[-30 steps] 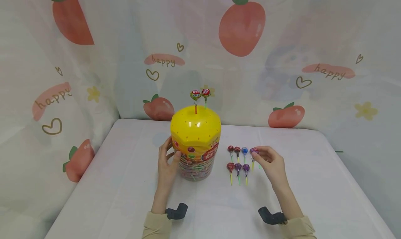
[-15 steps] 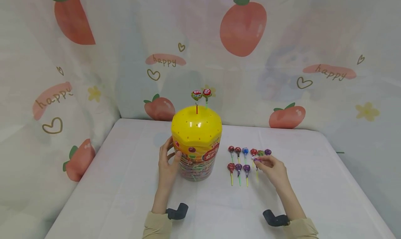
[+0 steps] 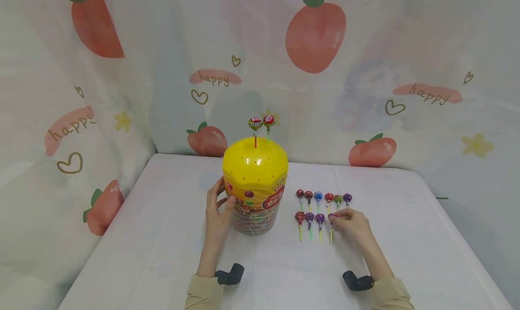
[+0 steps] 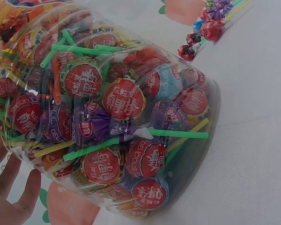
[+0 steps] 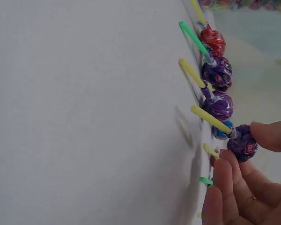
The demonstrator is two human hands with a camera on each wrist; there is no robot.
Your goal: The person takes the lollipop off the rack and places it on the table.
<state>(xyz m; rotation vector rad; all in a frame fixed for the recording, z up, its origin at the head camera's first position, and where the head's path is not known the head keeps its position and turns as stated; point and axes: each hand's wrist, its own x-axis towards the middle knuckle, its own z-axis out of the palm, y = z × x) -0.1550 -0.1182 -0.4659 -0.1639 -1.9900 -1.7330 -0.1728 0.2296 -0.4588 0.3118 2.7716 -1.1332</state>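
Observation:
A clear plastic jar with a yellow, hole-dotted lid stands upright, full of wrapped lollipops. My left hand rests against its left side, thumb at the front. In the left wrist view, the fingertips touch the jar wall, fairly straight. Between thumb and fingers, my right hand pinches a purple-wrapped lollipop by its candy head, its yellow stick pointing toward me. It is at the right end of the front row, beside another purple lollipop; whether it touches the table cannot be told.
Two lollipops stand upright in the lid. Right of the jar, lollipops lie in two rows, including a blue one at the back and a red one in front. A white cloth covers the table; a printed curtain hangs behind.
My right hand has brought the purple lollipop from over the back row toward me to the front row's right end. Back-row lollipops it covered are now visible. The left hand stays at the jar.

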